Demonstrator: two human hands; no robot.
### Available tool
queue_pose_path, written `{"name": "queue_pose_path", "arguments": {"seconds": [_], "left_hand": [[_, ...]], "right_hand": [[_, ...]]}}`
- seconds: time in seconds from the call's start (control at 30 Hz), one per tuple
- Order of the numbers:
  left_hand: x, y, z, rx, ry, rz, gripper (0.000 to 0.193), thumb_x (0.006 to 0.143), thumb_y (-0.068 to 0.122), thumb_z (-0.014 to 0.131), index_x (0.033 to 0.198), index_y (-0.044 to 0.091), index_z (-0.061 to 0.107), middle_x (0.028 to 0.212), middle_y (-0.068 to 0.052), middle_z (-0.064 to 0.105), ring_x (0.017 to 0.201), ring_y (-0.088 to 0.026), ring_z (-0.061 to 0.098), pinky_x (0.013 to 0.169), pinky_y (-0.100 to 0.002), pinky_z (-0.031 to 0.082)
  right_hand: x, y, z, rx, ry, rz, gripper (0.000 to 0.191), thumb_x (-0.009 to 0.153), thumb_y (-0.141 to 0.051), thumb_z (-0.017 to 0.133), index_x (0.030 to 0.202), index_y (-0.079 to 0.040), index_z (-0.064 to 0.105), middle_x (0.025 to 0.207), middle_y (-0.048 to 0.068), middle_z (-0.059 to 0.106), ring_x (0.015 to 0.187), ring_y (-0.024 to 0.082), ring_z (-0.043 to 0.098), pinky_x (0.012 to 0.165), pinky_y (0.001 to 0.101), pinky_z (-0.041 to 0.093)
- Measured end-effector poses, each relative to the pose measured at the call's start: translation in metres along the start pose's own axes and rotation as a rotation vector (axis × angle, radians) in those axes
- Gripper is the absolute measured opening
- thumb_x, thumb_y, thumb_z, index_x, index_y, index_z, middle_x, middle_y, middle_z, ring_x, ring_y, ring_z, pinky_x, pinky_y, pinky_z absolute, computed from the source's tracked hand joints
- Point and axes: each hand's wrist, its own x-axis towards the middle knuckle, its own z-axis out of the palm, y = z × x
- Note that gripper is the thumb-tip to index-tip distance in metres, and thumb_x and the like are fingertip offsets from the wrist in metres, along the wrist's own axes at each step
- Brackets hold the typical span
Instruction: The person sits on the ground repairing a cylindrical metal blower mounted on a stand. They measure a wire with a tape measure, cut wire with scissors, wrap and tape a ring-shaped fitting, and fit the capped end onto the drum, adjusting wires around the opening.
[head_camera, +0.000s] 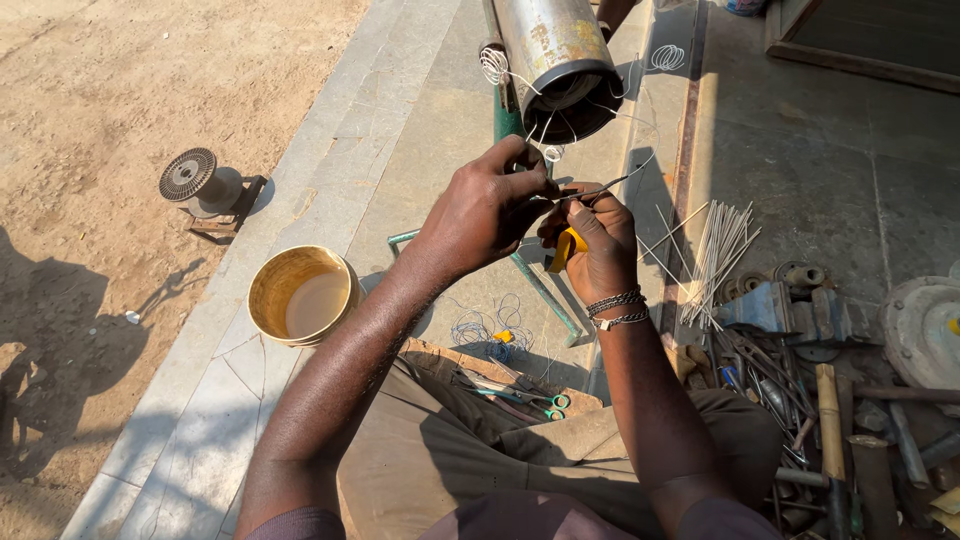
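The yellow-handled tool (564, 250) is mostly hidden behind the right hand's (598, 245) curled fingers (590, 215). What the left hand's (480, 212) fingertips (535, 185) pinch is too small to tell. The rusty steel cylinder (555, 55) above is cut off.

Outdoor work area, hard sunlight, sharp shadows. Left: bare sandy ground (120, 90) carrying a dark shadow at its left edge. Centre: grey stone-slab paving (330, 150) running diagonally, cracked at its near end. Right: darker concrete floor (830, 170), with a framed panel (880, 40) at the top right corner. A yellow bucket (303, 295) stands on the paving; a small finned motor (200, 185) sits at the paving's sandy edge. Scrap metal parts (850, 400) are heaped at the right.
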Motion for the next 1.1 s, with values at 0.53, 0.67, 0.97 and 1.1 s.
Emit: {"name": "queue_pose_path", "arguments": {"seconds": [0.53,0.67,0.97,1.1], "left_hand": [[0.013,0.001,-0.006,-0.060,-0.088,-0.064,0.026,0.077,0.009,0.081,0.102,0.004,0.073,0.088,-0.016,0.070,0.080,-0.038,0.073,0.069,-0.044,0.058],[0.003,0.002,-0.007,0.014,-0.114,-0.015,0.024,0.080,0.005,0.075,0.104,0.005,0.073,0.089,-0.014,0.067,0.081,-0.033,0.073,0.070,-0.042,0.059],[-0.007,0.000,0.015,0.284,-0.034,0.090,0.025,0.083,0.014,0.077,0.102,0.006,0.064,0.092,-0.011,0.061,0.088,-0.031,0.066,0.071,-0.043,0.056],[-0.005,0.000,0.015,0.295,-0.035,0.129,0.034,0.082,0.016,0.077,0.109,0.005,0.060,0.097,-0.011,0.061,0.093,-0.031,0.065,0.073,-0.044,0.056]], "right_hand": [[0.009,0.000,-0.007,0.032,-0.061,-0.101,0.021,0.101,-0.009,0.066,0.121,-0.003,0.064,0.103,0.008,0.070,0.090,0.015,0.068,0.077,0.0321,0.056],[0.009,-0.006,-0.006,-0.017,-0.020,-0.114,0.015,0.101,-0.009,0.066,0.115,-0.004,0.066,0.099,0.007,0.070,0.085,0.016,0.069,0.075,0.0335,0.057],[0.004,-0.018,0.002,-0.047,-0.009,-0.160,0.014,0.100,-0.010,0.068,0.113,-0.004,0.067,0.096,0.005,0.070,0.082,0.015,0.069,0.071,0.0309,0.057],[0.005,-0.019,0.002,-0.061,-0.024,-0.163,0.014,0.101,-0.010,0.067,0.113,-0.004,0.067,0.094,0.007,0.071,0.081,0.014,0.070,0.068,0.0292,0.055]]}}
